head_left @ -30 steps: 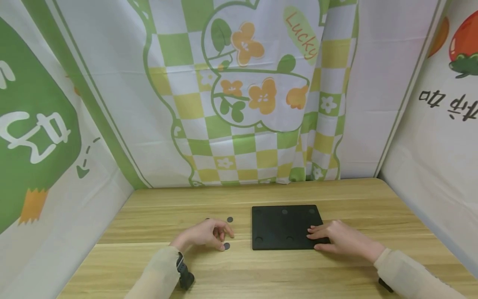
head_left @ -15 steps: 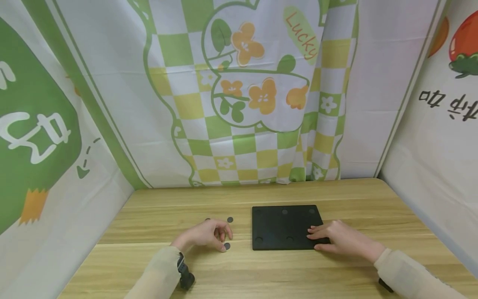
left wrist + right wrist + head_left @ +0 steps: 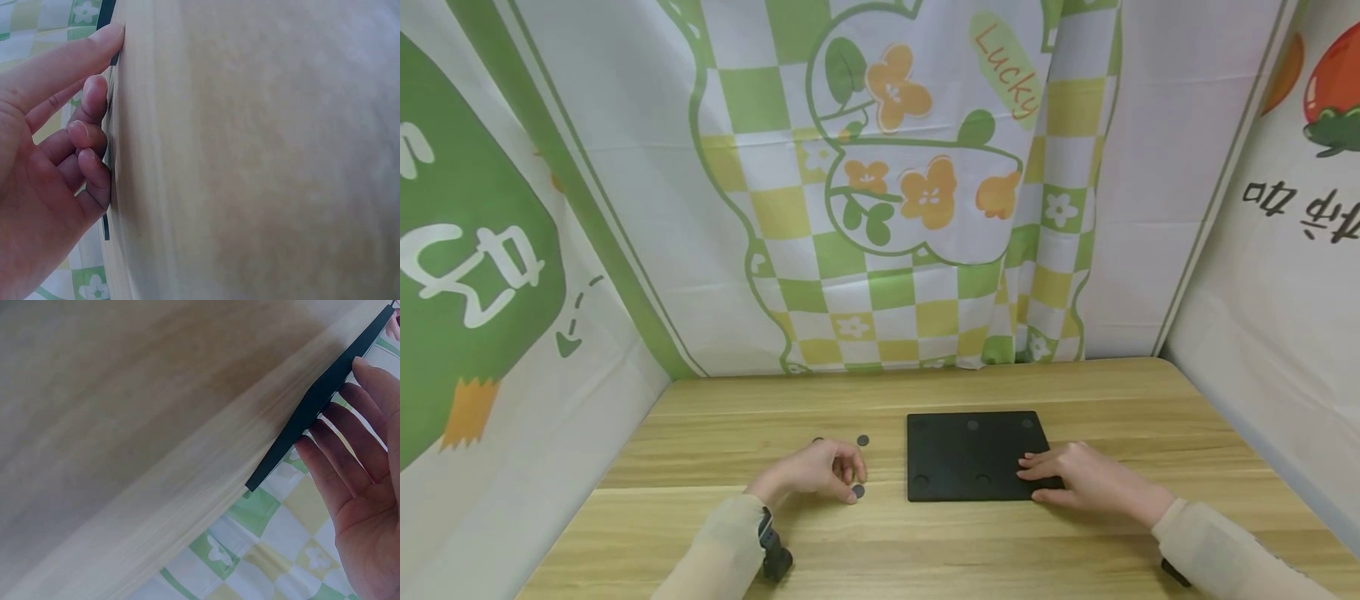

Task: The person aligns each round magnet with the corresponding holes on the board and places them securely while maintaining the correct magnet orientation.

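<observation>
In the head view, my left hand (image 3: 816, 468) is at a small dark disc (image 3: 859, 492) on the table. The thumb touches the disc's near-left edge, the index fingertip bends over its far side, and the other fingers are curled, as the left wrist view shows. To the right, my right hand (image 3: 1086, 479) rests its fairly straight fingers on the right side of a flat black board (image 3: 958, 454), thumb at its front corner. The board has round recesses; grey discs seem to sit in the back-middle one (image 3: 973, 425) and back-right one (image 3: 1027, 424).
Another dark disc (image 3: 862, 440) lies behind the left hand, and one more (image 3: 817, 439) is partly hidden by it. The wooden table (image 3: 880, 550) meets a printed curtain (image 3: 887, 317) at the back. Fabric walls stand at both sides.
The left thumb has shifted slightly right and away from me, the disc moving with it. The left index finger has drawn in nearer the thumb. The right hand and board stay put.
</observation>
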### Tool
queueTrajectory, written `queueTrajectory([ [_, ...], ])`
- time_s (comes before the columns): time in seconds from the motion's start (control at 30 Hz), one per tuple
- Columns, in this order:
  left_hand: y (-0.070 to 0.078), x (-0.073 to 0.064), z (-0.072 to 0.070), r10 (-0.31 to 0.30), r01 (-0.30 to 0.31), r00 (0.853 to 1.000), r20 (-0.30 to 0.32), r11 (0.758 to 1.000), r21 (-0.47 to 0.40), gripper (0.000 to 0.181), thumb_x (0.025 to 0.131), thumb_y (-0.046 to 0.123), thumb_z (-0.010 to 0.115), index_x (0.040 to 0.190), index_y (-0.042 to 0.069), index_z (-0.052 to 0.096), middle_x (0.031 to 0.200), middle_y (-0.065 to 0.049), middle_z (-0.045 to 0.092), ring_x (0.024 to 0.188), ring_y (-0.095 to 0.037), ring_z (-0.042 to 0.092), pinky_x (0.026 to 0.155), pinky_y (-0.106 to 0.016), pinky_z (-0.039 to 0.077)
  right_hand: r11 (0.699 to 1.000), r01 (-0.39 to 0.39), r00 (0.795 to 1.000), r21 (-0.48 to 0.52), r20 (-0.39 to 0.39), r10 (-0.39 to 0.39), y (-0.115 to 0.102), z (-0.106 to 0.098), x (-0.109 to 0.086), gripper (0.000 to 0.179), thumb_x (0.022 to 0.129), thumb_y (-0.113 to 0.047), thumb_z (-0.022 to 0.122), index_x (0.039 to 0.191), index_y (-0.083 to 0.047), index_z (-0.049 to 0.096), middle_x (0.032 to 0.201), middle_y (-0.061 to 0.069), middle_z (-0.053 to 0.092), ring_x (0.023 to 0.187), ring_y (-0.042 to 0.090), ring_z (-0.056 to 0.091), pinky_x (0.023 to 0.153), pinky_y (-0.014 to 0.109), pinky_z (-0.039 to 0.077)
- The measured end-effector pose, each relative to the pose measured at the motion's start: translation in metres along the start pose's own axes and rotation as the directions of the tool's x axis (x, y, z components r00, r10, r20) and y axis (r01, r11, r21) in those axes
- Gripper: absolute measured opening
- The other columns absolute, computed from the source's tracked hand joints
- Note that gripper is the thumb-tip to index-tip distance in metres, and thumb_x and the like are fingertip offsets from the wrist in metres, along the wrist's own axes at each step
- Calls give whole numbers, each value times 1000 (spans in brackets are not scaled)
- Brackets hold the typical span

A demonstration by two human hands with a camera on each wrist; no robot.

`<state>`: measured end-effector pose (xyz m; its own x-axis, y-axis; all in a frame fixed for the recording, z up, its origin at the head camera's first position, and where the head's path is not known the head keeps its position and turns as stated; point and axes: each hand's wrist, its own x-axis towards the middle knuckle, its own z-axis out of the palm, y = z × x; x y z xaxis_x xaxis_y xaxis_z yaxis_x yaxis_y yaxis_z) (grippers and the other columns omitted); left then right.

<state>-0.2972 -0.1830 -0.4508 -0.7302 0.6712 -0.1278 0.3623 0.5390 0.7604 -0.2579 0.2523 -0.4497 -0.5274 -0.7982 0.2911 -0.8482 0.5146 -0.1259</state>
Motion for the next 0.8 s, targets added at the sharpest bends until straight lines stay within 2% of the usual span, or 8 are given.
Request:
queueTrajectory([
  [0.23,0,0,0,11,-11,1000,-13,1000,16,22,74,10,80,91,12,67,77,-2,58,68,-10,51,59,-21,42,1000,-7,1000,7,9,7,-1,-1,0,30,88,-28,67,114,-13,70,116,11,68,103,25,67,77,39,57],
  [0.57,1,1,2,-28,29,999,-35,999,37,20,73,9,80,87,14,67,75,3,56,67,-8,50,57,-19,41,1000,-15,1000,6,13,15,0,0,-1,30,89,-30,66,114,-14,70,116,10,68,104,24,67,78,40,57],
  [0.8,2,0,3,-28,29,999,-32,999,25,19,73,7,79,87,12,67,75,1,57,67,-10,50,56,-18,41,1000,-16,1000,3,16,16,1,1,-1,30,89,-31,65,114,-14,70,117,10,68,104,23,67,78,39,57],
])
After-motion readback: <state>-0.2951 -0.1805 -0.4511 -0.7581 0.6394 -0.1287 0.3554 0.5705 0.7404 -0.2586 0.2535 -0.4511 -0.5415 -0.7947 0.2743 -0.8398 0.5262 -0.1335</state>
